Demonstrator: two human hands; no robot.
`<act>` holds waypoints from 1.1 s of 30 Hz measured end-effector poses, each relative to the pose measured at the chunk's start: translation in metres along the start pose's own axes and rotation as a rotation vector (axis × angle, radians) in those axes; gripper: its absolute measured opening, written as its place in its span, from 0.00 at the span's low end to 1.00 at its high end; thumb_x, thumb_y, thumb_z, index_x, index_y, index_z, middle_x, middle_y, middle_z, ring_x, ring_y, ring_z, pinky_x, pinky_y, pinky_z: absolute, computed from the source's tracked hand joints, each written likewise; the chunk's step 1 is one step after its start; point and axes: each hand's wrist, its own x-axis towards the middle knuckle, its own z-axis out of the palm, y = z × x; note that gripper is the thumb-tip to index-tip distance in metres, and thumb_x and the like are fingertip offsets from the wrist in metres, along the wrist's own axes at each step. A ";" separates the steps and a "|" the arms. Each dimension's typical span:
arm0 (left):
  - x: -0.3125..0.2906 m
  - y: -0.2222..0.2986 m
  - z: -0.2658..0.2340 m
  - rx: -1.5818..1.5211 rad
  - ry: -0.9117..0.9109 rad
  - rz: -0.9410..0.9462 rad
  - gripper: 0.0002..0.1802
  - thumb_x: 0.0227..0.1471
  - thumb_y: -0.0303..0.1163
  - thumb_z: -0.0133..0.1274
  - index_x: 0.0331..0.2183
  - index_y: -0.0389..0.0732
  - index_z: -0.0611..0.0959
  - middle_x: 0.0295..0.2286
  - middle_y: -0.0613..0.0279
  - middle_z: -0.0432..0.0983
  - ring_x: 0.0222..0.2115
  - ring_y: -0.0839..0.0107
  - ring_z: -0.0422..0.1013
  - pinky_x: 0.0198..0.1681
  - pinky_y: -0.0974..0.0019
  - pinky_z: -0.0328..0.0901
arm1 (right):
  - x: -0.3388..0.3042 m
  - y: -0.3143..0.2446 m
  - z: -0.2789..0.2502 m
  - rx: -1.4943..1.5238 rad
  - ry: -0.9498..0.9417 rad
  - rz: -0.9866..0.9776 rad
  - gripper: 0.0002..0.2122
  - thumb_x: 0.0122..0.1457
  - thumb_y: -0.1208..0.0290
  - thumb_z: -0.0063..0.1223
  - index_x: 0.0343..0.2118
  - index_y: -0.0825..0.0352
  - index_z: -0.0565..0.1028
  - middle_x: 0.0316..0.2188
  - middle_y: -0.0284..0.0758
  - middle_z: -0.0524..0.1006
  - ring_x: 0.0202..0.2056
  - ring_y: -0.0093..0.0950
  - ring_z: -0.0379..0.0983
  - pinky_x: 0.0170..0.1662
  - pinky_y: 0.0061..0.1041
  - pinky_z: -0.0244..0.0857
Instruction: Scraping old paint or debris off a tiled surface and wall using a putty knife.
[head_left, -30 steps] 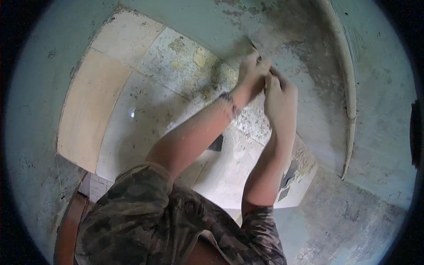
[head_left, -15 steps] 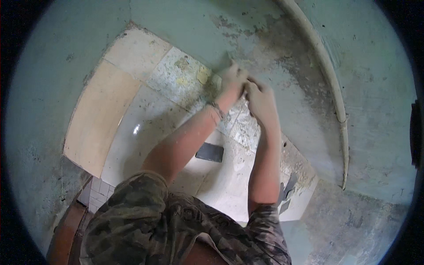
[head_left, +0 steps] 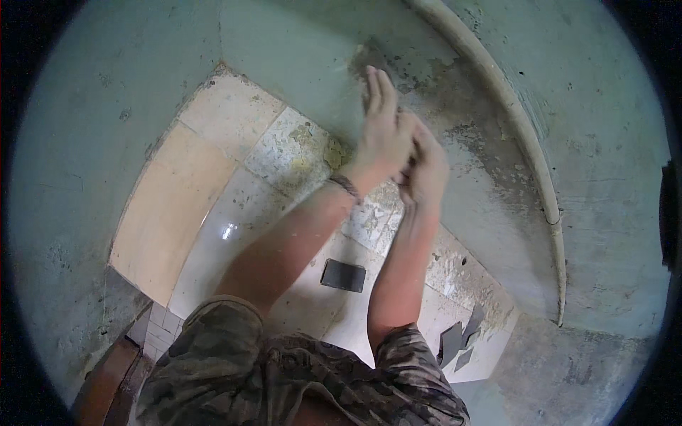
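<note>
Both my hands are together against the green wall, where paint has come off in patches. My left hand, with a dark band at the wrist, lies with its fingers stretched upward. Its fingertips press on a flat dark greyish piece that looks like a scraper blade and touches the wall. Just below and to the right, my right hand is closed, its fingers curled round what seems to be the lower end of that scraper. The grip is mostly hidden between the hands.
Below is a tiled ledge strewn with flakes and dust. A dark rectangular piece lies on it near my forearms. Several torn dark flat scraps lie at its right end. A pale pipe runs down the wall at the right.
Both hands have moved up the wall. The left fingers, bent before, are now stretched out over the scraper, and the dark piece beyond them shows more plainly.
</note>
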 end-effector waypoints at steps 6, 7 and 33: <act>-0.034 0.012 0.037 0.154 -0.137 0.097 0.43 0.60 0.37 0.42 0.63 0.21 0.42 0.65 0.28 0.30 0.66 0.34 0.30 0.69 0.44 0.31 | -0.033 -0.002 -0.058 0.139 0.033 0.071 0.21 0.65 0.62 0.44 0.56 0.70 0.71 0.26 0.27 0.76 0.12 0.12 0.54 0.12 0.14 0.45; -0.045 0.021 0.053 0.218 -0.230 0.122 0.44 0.60 0.38 0.42 0.63 0.21 0.41 0.65 0.29 0.29 0.66 0.32 0.29 0.69 0.45 0.32 | -0.040 -0.002 -0.090 0.202 -0.001 0.077 0.22 0.65 0.63 0.43 0.57 0.72 0.70 0.28 0.29 0.78 0.12 0.12 0.56 0.13 0.14 0.48; 0.031 0.027 -0.025 0.116 -0.037 0.254 0.41 0.58 0.36 0.44 0.65 0.27 0.48 0.65 0.29 0.36 0.65 0.30 0.33 0.69 0.46 0.36 | 0.035 0.018 -0.014 1.102 -1.211 0.020 0.22 0.67 0.67 0.38 0.59 0.74 0.66 0.54 0.44 0.73 0.51 0.30 0.74 0.50 0.25 0.72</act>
